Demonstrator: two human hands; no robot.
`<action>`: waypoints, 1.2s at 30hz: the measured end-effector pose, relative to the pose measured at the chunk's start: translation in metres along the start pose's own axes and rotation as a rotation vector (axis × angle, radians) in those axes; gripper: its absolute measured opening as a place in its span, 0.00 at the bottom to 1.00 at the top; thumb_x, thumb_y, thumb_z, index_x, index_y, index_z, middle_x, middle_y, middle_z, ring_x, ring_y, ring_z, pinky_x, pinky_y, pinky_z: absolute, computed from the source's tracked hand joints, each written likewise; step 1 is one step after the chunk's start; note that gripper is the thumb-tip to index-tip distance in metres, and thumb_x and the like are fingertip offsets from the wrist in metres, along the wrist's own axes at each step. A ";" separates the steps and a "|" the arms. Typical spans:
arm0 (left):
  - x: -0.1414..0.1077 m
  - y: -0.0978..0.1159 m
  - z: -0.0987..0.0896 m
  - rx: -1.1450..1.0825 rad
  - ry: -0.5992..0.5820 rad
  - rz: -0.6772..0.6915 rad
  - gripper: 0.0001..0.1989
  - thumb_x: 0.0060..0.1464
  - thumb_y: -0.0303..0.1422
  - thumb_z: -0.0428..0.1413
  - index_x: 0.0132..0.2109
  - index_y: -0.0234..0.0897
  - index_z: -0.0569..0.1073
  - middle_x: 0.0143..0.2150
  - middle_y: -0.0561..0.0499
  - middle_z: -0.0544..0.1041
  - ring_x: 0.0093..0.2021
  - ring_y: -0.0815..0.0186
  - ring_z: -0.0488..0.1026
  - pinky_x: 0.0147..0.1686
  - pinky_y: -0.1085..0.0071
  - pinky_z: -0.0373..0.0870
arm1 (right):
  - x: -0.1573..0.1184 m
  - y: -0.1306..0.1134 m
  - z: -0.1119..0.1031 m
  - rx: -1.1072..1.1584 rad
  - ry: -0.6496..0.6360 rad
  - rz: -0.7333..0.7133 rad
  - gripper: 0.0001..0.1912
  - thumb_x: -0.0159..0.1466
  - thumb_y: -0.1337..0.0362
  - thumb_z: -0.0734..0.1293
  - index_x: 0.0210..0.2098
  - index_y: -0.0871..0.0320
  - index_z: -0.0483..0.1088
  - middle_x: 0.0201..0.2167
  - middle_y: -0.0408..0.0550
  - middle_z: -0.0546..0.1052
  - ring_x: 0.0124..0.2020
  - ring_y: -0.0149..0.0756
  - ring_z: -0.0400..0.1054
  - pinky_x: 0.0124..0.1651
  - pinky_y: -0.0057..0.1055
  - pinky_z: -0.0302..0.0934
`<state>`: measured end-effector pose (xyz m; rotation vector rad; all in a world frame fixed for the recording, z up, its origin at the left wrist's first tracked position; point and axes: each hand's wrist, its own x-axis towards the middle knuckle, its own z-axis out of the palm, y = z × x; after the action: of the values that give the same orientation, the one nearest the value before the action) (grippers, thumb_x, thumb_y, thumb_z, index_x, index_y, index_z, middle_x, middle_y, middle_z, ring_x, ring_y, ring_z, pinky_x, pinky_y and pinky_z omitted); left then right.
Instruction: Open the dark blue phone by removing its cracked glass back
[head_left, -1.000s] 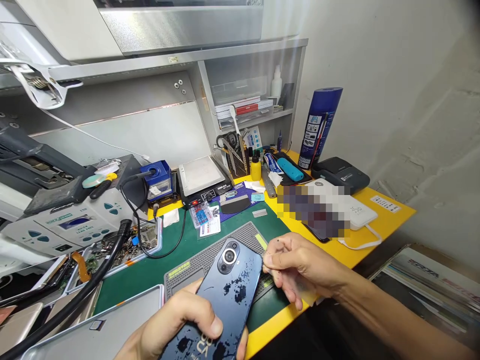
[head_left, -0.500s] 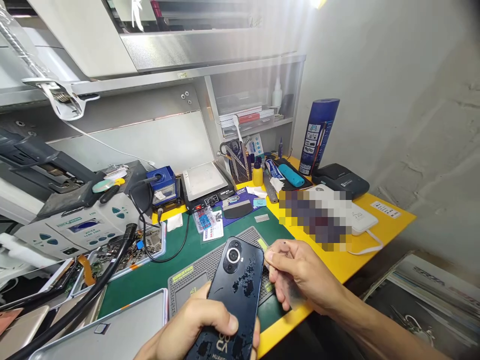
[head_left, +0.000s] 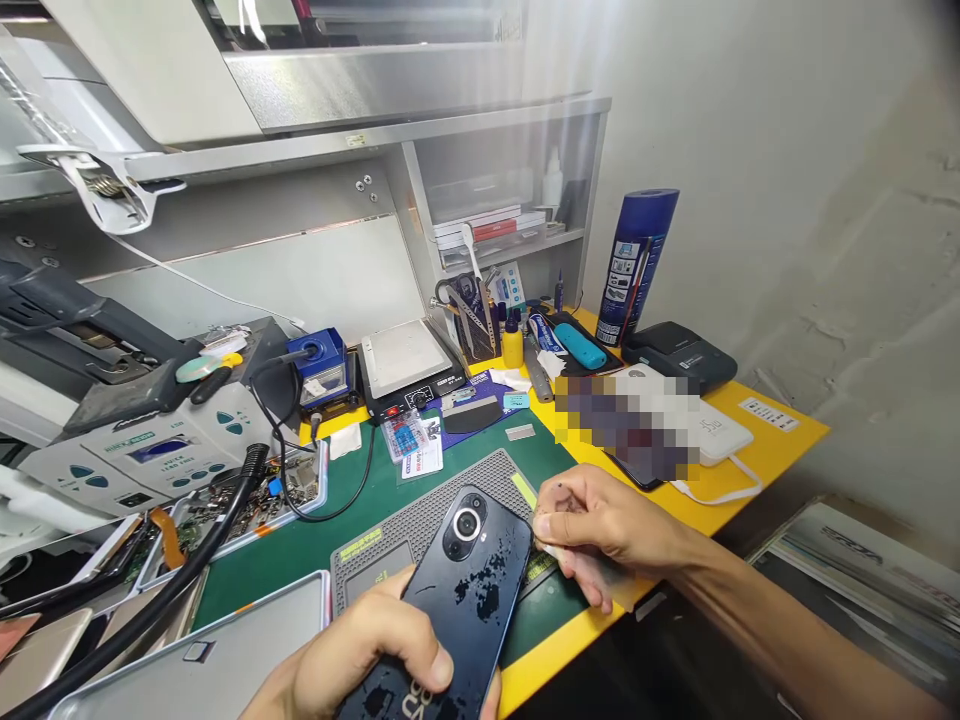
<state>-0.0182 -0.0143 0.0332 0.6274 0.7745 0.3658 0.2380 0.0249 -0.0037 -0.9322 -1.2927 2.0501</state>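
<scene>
Bottom centre of frame, left hand (head_left: 367, 640) grips dark phone (head_left: 469, 605), camera side up. Right hand (head_left: 600, 525) pinches translucent film (head_left: 616, 574) by phone's upper-right corner.

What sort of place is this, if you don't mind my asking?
Probably a phone repair bench. The left hand holds a dark smartphone with black patches on its back, a tray of small electronic parts lies off to the left, and beside it stands what looks like a soldering station.
</scene>
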 end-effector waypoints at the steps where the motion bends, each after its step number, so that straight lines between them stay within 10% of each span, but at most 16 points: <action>1: 0.000 0.000 0.000 -0.002 0.000 -0.008 0.27 0.40 0.25 0.54 0.52 0.26 0.73 0.27 0.42 0.80 0.26 0.59 0.76 0.28 0.69 0.67 | 0.000 -0.002 -0.002 -0.012 -0.020 0.015 0.19 0.59 0.54 0.73 0.23 0.61 0.67 0.13 0.42 0.73 0.11 0.29 0.67 0.14 0.20 0.60; 30: 0.013 -0.006 -0.001 -0.033 -0.098 0.109 0.21 0.46 0.25 0.53 0.50 0.29 0.73 0.34 0.39 0.81 0.29 0.54 0.79 0.31 0.62 0.72 | 0.008 0.003 0.026 0.001 0.189 -0.021 0.25 0.59 0.42 0.69 0.27 0.57 0.62 0.15 0.38 0.71 0.12 0.29 0.67 0.12 0.22 0.60; 36: 0.017 -0.007 -0.014 -0.250 -0.286 0.015 0.27 0.55 0.46 0.52 0.40 0.19 0.76 0.31 0.34 0.78 0.29 0.56 0.79 0.29 0.67 0.74 | 0.009 -0.017 0.022 -0.211 0.115 0.058 0.27 0.68 0.40 0.57 0.33 0.57 0.67 0.15 0.44 0.73 0.11 0.33 0.65 0.13 0.26 0.59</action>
<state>-0.0164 -0.0058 0.0119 0.4383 0.4422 0.3703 0.2164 0.0259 0.0158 -1.1768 -1.4536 1.8981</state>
